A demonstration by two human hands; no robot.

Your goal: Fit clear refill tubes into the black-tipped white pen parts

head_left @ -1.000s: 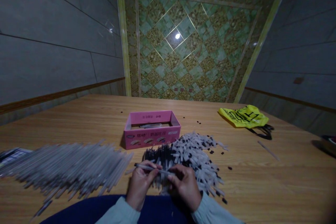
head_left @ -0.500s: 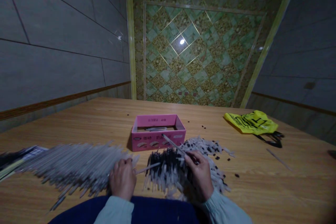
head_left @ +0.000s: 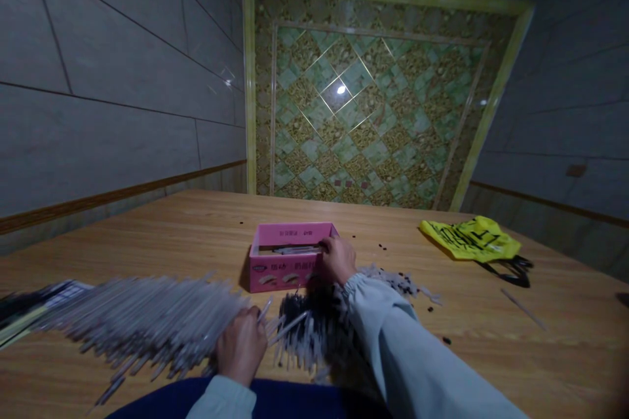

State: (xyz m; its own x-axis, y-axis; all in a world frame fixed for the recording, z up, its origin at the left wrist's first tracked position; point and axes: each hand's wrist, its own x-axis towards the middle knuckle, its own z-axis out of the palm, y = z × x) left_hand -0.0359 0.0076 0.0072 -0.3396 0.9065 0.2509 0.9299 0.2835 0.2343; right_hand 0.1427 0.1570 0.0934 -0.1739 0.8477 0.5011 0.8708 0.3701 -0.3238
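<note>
My left hand point(head_left: 242, 344) is closed around a clear plastic pen barrel point(head_left: 265, 308), whose tip sticks up past the fingers. Another clear barrel point(head_left: 289, 327) slants out on the hand's right side. To the left of it lies a wide heap of clear barrels point(head_left: 157, 317). My right hand point(head_left: 340, 258) reaches over the right end of a pink box point(head_left: 268, 278), its fingers bent inside the rim; what they pinch is hidden. Several slim barrels point(head_left: 297, 249) lie in the box. In front of it is a bunch of black-ended pieces point(head_left: 297, 324).
Small white and black parts point(head_left: 393, 280) are strewn right of the box, partly behind my right sleeve. A yellow bag point(head_left: 469, 239) with black handles lies at the right, near a single thin tube point(head_left: 521, 308). Papers point(head_left: 49, 301) lie at the far left.
My right hand has carried a clear barrel from above the loose parts forward to the pink box. My left hand has stayed beside the heap, and a barrel tip now points up from it.
</note>
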